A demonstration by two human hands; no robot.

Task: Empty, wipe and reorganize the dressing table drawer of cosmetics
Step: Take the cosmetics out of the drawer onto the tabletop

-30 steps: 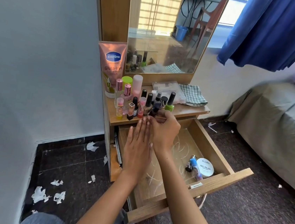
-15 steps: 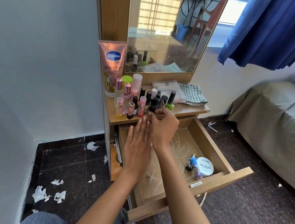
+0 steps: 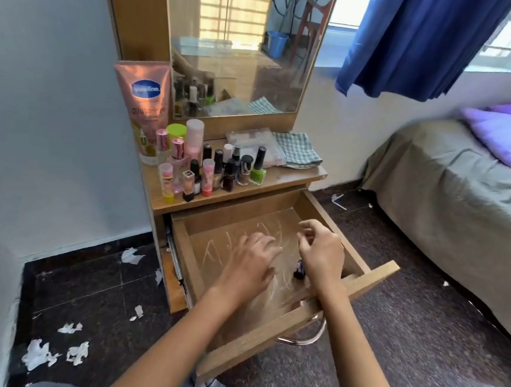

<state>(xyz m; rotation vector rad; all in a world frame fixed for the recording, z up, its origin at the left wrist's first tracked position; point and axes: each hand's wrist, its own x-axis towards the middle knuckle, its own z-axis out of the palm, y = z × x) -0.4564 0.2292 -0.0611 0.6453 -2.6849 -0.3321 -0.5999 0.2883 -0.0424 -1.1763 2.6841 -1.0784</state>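
Your right hand [image 3: 320, 255], fingers loosely curled and holding nothing, hangs just above the small dark bottle [image 3: 299, 270] standing upright in the drawer [image 3: 375, 272]; it is the nearer hand.

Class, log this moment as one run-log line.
stage: emptying drawer | left hand: over drawer floor, empty | right hand: above small dark bottle | cosmetics on tabletop

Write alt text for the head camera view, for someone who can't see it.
Two bare hands, left and right, reach empty into an open wooden drawer with pale streaks on its floor; a small dark bottle shows between them. Above, the dressing table top holds nail polish bottles, a pink lotion tube and a folded checked cloth below a mirror.
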